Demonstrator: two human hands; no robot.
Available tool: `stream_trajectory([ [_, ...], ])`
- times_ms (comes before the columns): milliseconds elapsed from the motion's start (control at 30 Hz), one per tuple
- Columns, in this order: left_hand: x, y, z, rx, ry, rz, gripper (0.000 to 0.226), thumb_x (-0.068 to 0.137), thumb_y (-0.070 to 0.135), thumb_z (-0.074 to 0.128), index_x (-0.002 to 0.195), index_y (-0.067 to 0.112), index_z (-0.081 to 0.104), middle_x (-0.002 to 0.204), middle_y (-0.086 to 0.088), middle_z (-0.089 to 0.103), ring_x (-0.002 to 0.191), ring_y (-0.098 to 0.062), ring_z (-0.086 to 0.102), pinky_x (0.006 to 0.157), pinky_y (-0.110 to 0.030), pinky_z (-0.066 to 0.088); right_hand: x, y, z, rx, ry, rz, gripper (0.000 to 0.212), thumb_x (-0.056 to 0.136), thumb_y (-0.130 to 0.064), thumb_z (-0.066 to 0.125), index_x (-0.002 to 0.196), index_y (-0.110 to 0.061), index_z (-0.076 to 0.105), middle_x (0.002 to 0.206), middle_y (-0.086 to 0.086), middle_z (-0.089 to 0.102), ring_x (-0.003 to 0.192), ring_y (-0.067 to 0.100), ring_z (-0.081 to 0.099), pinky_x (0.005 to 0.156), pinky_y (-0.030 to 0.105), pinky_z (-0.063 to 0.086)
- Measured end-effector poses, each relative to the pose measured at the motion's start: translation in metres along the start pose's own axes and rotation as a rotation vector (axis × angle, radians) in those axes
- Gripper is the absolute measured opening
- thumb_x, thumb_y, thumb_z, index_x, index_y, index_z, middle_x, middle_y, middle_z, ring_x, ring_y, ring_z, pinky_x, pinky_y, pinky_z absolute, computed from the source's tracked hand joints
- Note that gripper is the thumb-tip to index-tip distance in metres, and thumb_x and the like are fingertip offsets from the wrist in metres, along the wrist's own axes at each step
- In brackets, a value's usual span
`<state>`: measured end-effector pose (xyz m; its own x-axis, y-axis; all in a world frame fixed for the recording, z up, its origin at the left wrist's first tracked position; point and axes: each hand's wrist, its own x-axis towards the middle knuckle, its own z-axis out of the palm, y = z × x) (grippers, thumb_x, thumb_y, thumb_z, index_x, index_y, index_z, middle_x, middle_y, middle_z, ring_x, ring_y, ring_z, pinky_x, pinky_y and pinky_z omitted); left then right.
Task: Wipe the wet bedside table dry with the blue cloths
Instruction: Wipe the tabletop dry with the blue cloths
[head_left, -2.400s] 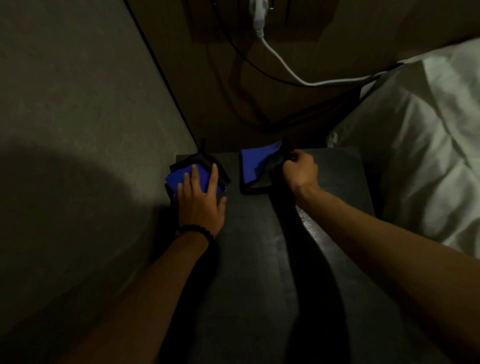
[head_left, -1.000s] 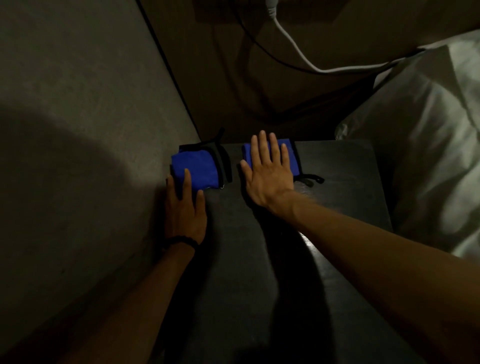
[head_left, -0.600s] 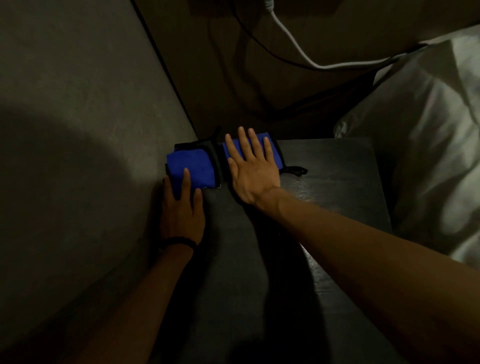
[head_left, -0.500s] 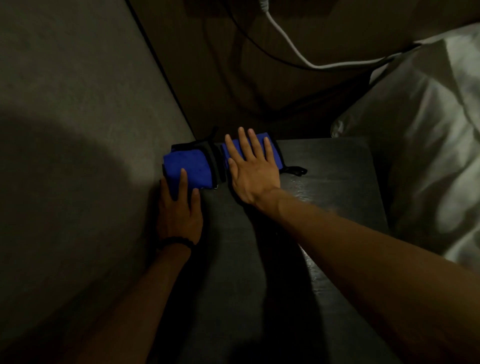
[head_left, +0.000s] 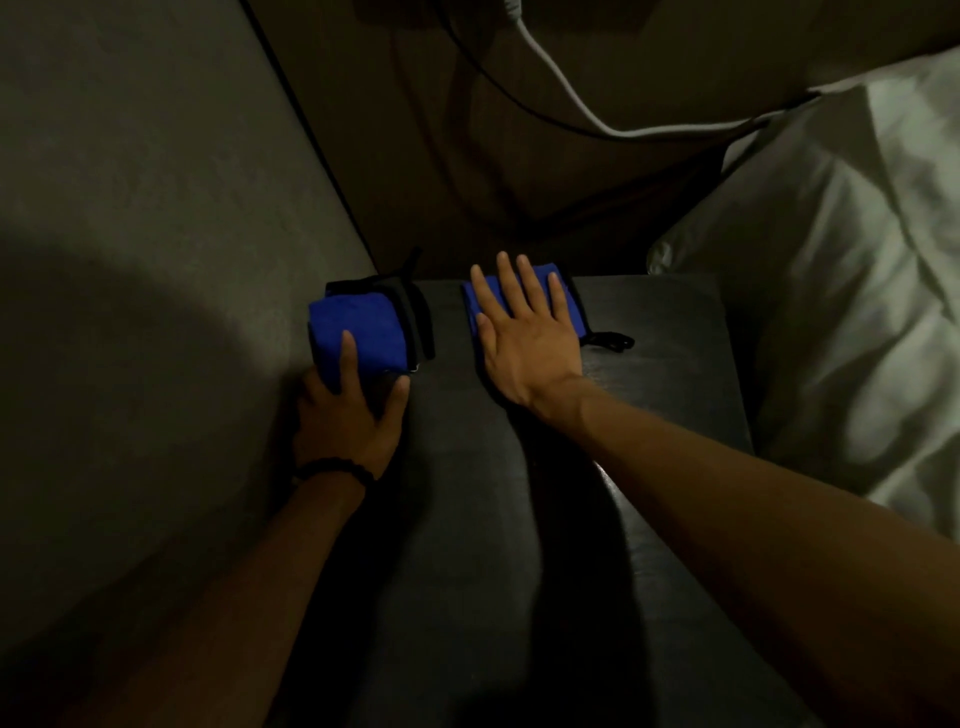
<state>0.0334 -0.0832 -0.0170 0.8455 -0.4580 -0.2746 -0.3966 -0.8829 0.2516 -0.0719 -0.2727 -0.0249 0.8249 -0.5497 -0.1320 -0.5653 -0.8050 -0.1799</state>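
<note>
The dark bedside table (head_left: 670, 364) runs from the far wall toward me. Two folded blue cloths with black edging lie at its far end. The left cloth (head_left: 363, 327) sits against the left wall, and my left hand (head_left: 348, 410) grips its near edge, fingers over the top and thumb at the right side. The right cloth (head_left: 566, 306) lies flat near the middle, mostly covered by my right hand (head_left: 524, 338), which presses on it with fingers spread. A black loop (head_left: 613, 340) sticks out from the right cloth.
A grey wall (head_left: 156, 208) borders the table's left side. A white pillow (head_left: 831, 291) and bedding press against the right side. A white cable (head_left: 566, 93) and dark cables hang on the brown back wall beyond the table.
My right hand went from pinching its cloth to lying flat on it, then slid it left and back right. My left hand moved back to the left cloth's near edge.
</note>
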Motion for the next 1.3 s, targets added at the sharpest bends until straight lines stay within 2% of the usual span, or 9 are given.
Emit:
stream_trajectory([
  [167,0.001,-0.001,-0.001,-0.020,-0.049,-0.002,0.090,0.074,0.078,0.034,0.140,0.045,-0.017,0.149,-0.015,0.008,0.129,-0.044,0.028,0.093,-0.058,0.038,-0.003,0.010,0.003,-0.036,0.016,0.036,0.059,0.108,-0.042,0.013,0.162,-0.028,-0.004,0.170,0.007,-0.005,0.156,0.025,-0.012,0.123,0.047,-0.012],
  [433,0.008,-0.005,-0.001,-0.045,-0.092,-0.013,0.096,0.068,0.082,0.039,0.137,0.047,-0.018,0.149,-0.016,0.008,0.128,-0.046,0.029,0.095,-0.059,0.036,-0.008,0.035,0.005,-0.057,0.034,0.079,0.065,0.101,-0.048,-0.001,0.162,-0.029,-0.002,0.170,0.007,-0.001,0.156,0.026,-0.009,0.125,0.049,-0.008],
  [600,0.010,-0.005,0.000,-0.036,-0.112,-0.034,0.099,0.066,0.083,0.041,0.135,0.049,-0.020,0.149,-0.013,0.006,0.128,-0.046,0.028,0.093,-0.060,0.037,-0.017,0.056,0.002,-0.056,0.035,0.111,0.065,0.100,-0.049,-0.001,0.162,-0.029,0.000,0.170,0.007,0.001,0.156,0.025,-0.007,0.125,0.050,-0.004],
  [767,0.010,-0.006,0.000,-0.008,-0.110,-0.017,0.098,0.066,0.084,0.038,0.136,0.047,-0.019,0.147,-0.014,0.010,0.125,-0.046,0.032,0.094,-0.058,0.036,-0.023,0.075,-0.003,-0.062,0.030,0.142,0.066,0.099,-0.050,-0.002,0.162,-0.030,-0.002,0.170,0.006,-0.001,0.156,0.024,-0.009,0.125,0.048,-0.007],
  [1000,0.006,-0.005,-0.003,-0.011,-0.099,0.006,0.097,0.068,0.083,0.038,0.138,0.045,-0.017,0.147,-0.012,0.009,0.125,-0.043,0.031,0.096,-0.054,0.036,-0.030,0.093,-0.007,-0.075,0.044,0.173,0.058,0.107,-0.043,0.011,0.163,-0.029,0.000,0.171,0.008,0.001,0.156,0.025,-0.007,0.126,0.049,-0.003],
  [1300,0.007,-0.004,-0.004,-0.008,-0.114,-0.014,0.098,0.069,0.081,0.041,0.139,0.045,-0.017,0.147,-0.012,0.009,0.126,-0.044,0.030,0.095,-0.055,0.036,-0.038,0.118,-0.011,-0.064,0.041,0.222,0.058,0.107,-0.044,0.010,0.163,-0.030,0.000,0.171,0.006,0.001,0.157,0.025,-0.007,0.126,0.049,-0.003],
])
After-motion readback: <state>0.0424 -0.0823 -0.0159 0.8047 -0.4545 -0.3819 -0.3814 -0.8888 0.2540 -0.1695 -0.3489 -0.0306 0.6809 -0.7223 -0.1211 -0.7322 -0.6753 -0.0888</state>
